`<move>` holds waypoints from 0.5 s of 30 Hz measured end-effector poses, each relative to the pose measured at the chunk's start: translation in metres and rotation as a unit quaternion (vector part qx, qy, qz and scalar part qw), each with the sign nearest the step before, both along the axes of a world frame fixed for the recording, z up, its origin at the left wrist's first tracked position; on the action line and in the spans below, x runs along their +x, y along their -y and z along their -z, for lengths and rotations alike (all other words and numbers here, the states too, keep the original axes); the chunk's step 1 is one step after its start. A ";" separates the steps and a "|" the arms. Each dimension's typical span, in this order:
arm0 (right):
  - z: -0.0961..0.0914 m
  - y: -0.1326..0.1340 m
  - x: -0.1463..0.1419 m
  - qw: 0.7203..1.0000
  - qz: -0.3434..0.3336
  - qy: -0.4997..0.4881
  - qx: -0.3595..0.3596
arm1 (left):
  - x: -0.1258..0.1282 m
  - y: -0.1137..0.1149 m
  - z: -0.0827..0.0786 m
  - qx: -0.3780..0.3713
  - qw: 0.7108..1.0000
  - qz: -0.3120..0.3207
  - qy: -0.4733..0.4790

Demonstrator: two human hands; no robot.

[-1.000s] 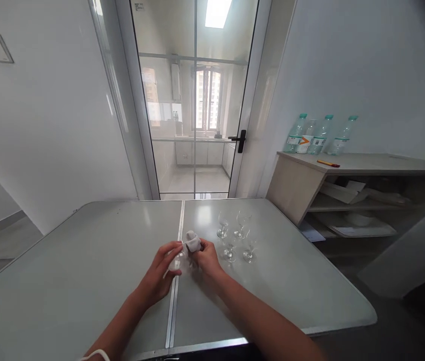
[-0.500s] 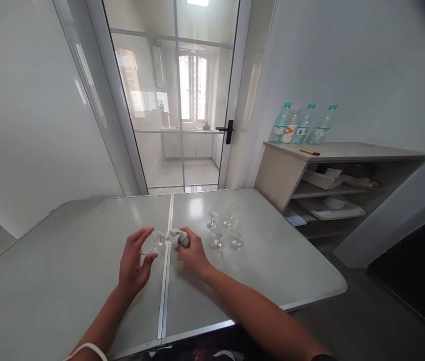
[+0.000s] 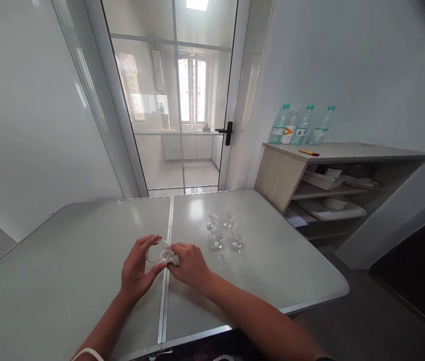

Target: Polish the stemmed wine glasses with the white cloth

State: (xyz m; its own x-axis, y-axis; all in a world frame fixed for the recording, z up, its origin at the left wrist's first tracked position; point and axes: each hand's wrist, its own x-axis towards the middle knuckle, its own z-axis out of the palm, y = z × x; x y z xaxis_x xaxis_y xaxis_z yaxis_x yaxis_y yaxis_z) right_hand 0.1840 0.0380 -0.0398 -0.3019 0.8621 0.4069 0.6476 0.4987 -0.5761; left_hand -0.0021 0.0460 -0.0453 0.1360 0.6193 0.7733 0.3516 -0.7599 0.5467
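My left hand (image 3: 139, 264) is closed around the bowl of a clear stemmed glass (image 3: 156, 252), thumb below and fingers above. The glass lies tilted on its side in the air over the table seam, its round rim facing left. My right hand (image 3: 190, 260) grips a whitish cloth (image 3: 175, 259) wrapped about the foot end of that glass. Most of the cloth and the foot are hidden by my right fingers. Several similar stemmed glasses (image 3: 219, 244) stand upright in a cluster to the right of my right hand.
The pale table (image 3: 84, 271) has a metal seam (image 3: 163, 306) down its middle. Beyond it is a glazed door (image 3: 197, 165) with a black handle (image 3: 229, 133). At right, a wooden shelf unit (image 3: 283, 170) bears several plastic bottles (image 3: 301, 128) and a yellow-red pen-like object (image 3: 309, 152).
The glass has turned so its rim shows more toward me. My right hand has rolled over the cloth, covering more of it, and both hands are closer together and slightly lower.
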 end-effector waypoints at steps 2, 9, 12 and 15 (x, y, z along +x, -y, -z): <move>0.003 -0.004 0.001 0.999 0.000 0.038 0.000 | 0.003 0.001 0.004 -0.015 0.998 0.056 0.008; -0.022 0.014 0.020 0.999 -0.012 0.022 0.030 | 0.009 0.000 0.005 -0.012 0.989 0.127 0.069; -0.049 0.049 0.066 0.993 -0.053 -0.099 0.037 | 0.008 0.001 0.003 -0.027 0.993 0.103 0.053; -0.072 0.065 0.142 0.976 0.064 -0.199 0.058 | 0.011 0.004 0.000 -0.054 0.994 0.093 -0.020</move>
State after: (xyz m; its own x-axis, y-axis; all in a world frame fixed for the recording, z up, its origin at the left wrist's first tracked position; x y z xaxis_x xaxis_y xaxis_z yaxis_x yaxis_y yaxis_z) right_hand 0.3258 -0.0271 0.0322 0.0075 0.8237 0.5670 0.4446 0.5052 -0.7397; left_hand 0.0093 0.0422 -0.0458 0.2853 0.6605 0.6946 0.2348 -0.7507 0.6175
